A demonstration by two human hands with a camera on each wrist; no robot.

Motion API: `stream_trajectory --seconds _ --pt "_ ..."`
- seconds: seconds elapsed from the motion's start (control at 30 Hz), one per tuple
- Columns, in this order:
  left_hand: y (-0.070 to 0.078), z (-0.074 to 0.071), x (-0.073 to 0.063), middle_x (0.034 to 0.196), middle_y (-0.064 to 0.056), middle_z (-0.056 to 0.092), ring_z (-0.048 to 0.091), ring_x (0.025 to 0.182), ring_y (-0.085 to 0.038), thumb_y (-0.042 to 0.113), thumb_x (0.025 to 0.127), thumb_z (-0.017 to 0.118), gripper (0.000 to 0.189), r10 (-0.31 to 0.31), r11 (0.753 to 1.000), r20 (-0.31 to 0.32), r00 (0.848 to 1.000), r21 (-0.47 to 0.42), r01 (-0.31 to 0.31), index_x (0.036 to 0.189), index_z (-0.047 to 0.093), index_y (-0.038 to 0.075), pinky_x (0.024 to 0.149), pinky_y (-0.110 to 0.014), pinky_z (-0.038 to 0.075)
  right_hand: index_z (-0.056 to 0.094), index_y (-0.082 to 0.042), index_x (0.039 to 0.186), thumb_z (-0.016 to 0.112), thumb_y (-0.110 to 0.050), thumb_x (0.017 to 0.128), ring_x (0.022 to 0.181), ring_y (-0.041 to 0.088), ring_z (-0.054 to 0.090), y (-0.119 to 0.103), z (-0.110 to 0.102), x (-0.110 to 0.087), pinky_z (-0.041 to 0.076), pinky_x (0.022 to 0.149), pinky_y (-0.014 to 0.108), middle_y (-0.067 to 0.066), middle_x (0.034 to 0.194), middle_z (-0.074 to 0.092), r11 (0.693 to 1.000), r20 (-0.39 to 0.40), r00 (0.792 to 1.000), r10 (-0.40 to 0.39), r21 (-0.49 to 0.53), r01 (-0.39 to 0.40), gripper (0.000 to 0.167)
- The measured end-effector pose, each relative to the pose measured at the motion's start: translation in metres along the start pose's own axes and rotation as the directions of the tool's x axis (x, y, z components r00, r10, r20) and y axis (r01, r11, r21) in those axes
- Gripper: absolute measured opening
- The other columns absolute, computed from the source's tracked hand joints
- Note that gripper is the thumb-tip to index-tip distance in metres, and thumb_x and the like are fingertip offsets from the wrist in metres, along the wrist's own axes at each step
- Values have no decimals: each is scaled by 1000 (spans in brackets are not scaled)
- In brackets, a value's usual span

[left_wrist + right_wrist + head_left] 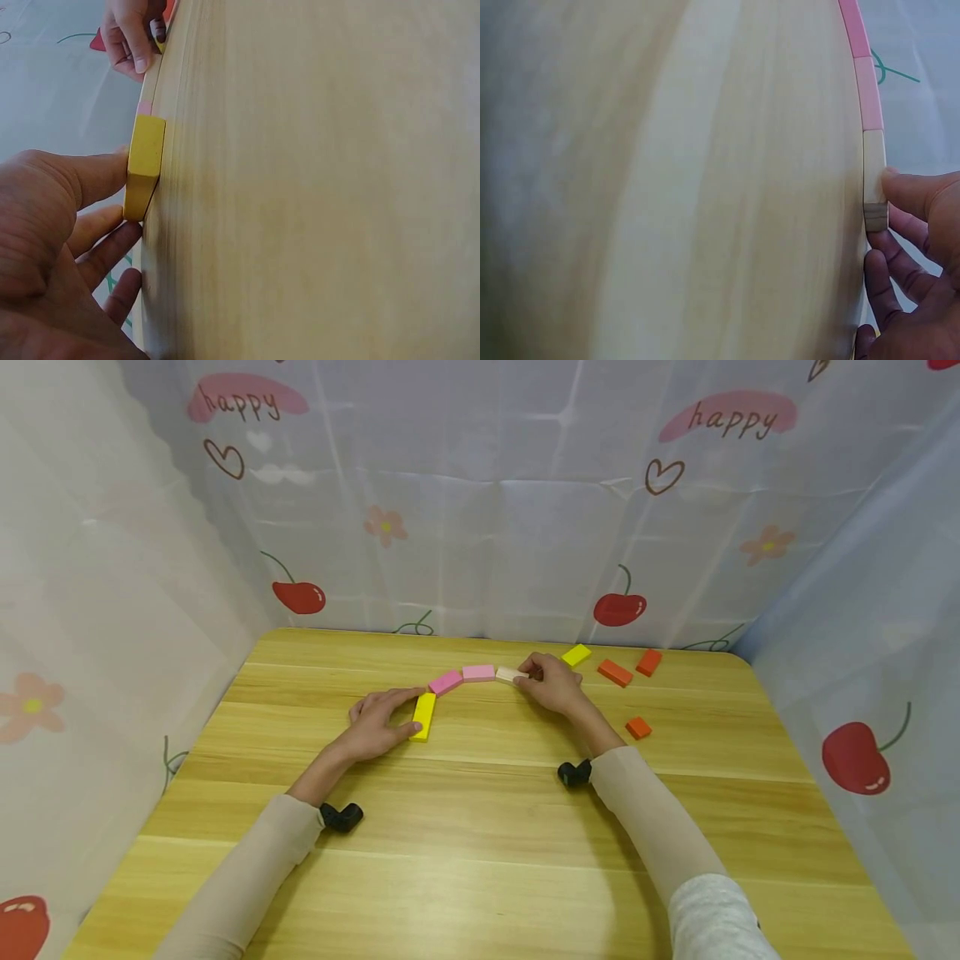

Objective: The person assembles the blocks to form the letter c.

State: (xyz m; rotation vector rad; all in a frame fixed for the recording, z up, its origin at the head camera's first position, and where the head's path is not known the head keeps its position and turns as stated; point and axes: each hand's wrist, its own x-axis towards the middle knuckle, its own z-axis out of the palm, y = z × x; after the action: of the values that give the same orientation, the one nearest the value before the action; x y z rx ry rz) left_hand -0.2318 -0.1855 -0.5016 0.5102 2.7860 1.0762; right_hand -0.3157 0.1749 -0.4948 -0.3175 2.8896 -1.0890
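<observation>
A row of small blocks lies in an arc on the table. At its left end is a yellow block (423, 718), held by my left hand (375, 727) with the thumb near its close end and a fingertip at the far end. A darker pink block (446, 682) and a light pink block (478, 673) follow to the right. The plain wooden block (509, 676) comes after them, touching the light pink one. My right hand (553, 683) pinches that wooden block's right end between thumb and fingers, which the right wrist view shows closely.
Beyond my right hand lies another yellow block (576, 656). Two orange blocks, one (615, 672) beside another (648, 662), lie farther right, and a shorter orange piece (638, 727) is closer to me. A printed curtain (495, 552) borders the wooden table (450, 877).
</observation>
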Motion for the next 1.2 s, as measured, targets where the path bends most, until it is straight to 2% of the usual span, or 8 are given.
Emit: stream_trajectory --seconds 0.23,0.5,0.7,0.93,1.03,1.2 --pt "2 -1 -1 168 -12 50 33 151 -47 31 104 71 65 -10 1000 14 1000 2 10 164 47 23 114 -71 6 71 -12 121 71 -33 105 105 29 60 1 -1 -2 26 102 61 11 114 69 1000 3 1000 -2 12 2 27" --pt "-6 4 1 168 -13 49 32 150 -47 31 104 70 64 -3 1000 5 1000 -23 3 163 48 24 115 -71 4 61 -12 141 67 -41 106 118 34 62 7 -8 -7 24 110 69 14 130 68 997 46 999 -10 83 6 46" --pt "-3 4 1 168 -15 48 33 149 -49 33 104 69 64 1 1000 7 1000 -29 -1 164 47 23 113 -71 5 62 -11 139 67 -39 106 123 38 63 16 -22 -18 23 114 75 16 131 68 998 40 999 7 69 -10 43" --pt "0 -2 -1 170 -15 46 31 150 -49 32 105 69 65 -11 1000 16 1000 -14 11 165 45 23 112 -72 6 62 -6 141 65 -33 108 136 43 56 22 -47 -26 44 115 63 20 140 64 997 30 1000 8 74 -11 43" --pt "1 -3 -1 170 -14 46 32 149 -47 32 106 69 64 -14 1000 12 1000 -11 14 165 45 24 112 -71 7 64 -5 140 66 -32 107 139 44 53 29 -58 -28 37 119 67 22 142 63 998 -10 999 30 51 -30 42" --pt "1 -1 -1 169 -15 47 32 149 -48 31 105 69 64 -12 1000 12 1000 -15 13 164 47 22 113 -72 6 62 -3 142 65 -32 108 136 46 55 49 -81 -36 29 119 74 25 147 60 997 -48 996 75 -10 -75 45"
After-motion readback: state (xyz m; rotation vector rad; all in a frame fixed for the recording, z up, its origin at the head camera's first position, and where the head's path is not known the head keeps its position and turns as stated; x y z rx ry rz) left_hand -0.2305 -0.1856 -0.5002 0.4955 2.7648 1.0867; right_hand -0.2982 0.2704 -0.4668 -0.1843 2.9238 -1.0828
